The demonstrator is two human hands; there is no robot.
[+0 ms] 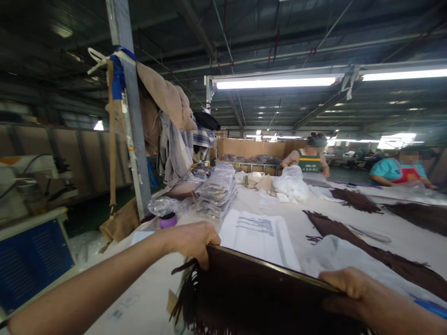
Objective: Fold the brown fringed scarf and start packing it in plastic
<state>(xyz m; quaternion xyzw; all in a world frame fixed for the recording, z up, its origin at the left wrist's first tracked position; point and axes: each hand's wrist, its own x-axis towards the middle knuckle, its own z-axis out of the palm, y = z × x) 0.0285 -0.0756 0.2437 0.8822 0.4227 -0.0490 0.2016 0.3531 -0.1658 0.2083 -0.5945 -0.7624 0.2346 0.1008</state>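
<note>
Coats [174, 121] hung from a metal post [127, 107] at the upper left of the frame, and two co-workers, one in a green apron [309, 163] and one in a red apron [407, 172], stood at the right beyond my worktable [132, 288]. A stack of plastic-wrapped packets [216, 190] crowded the center, with a purple ring [168, 220] to its lower left. More brown fringed pieces [366, 242] lay at right, partly covered by crumpled translucent plastic [345, 256], which spread just behind my right hand. A printed white sheet [258, 232] sat mid-frame, its near edge hidden by the dark brown zippered piece [261, 293] I held at the bottom center. My left hand [197, 239] pinched its upper left corner, thumb on the near face, above dangling fringe [190, 298]; my right hand [363, 293] gripped the other end, thumb along the gold-toned zipper [265, 266].
</note>
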